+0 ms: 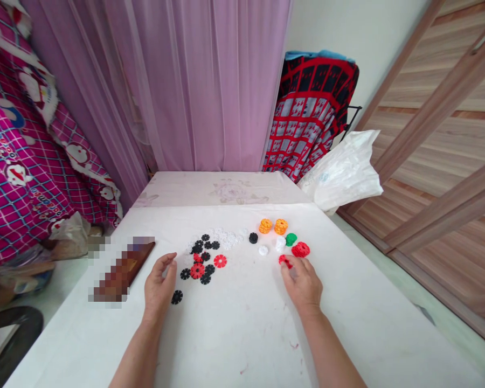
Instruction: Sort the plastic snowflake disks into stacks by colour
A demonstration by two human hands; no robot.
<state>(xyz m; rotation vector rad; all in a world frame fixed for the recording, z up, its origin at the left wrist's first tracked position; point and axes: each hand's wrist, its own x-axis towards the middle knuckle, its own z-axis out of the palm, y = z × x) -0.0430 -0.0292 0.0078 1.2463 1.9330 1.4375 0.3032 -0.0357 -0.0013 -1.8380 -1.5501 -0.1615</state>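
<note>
My right hand (304, 283) has its thumb and fingers closed at a red notched plastic disc (283, 260), low over the white cloth; the fingers partly cover it. Just beyond it is a stack of red discs (301, 249). My left hand (160, 283) hovers left of the loose pieces, fingers curved, thumb apart, nothing visible in it. Closest to it are a black disc (177, 297) and another black disc (185, 274). Further in, a red disc (197, 270) overlaps several black ones, and a separate red disc (220, 261) lies to their right. Behind them spreads a pile of white discs (225, 237).
Two orange stacks (265, 226), a black stack (253, 237), white discs (280, 243) and green discs (291, 239) stand at the back right. A brown, partly blurred object (135, 267) lies at the left edge. A white plastic bag (343, 172) sits by the far right corner.
</note>
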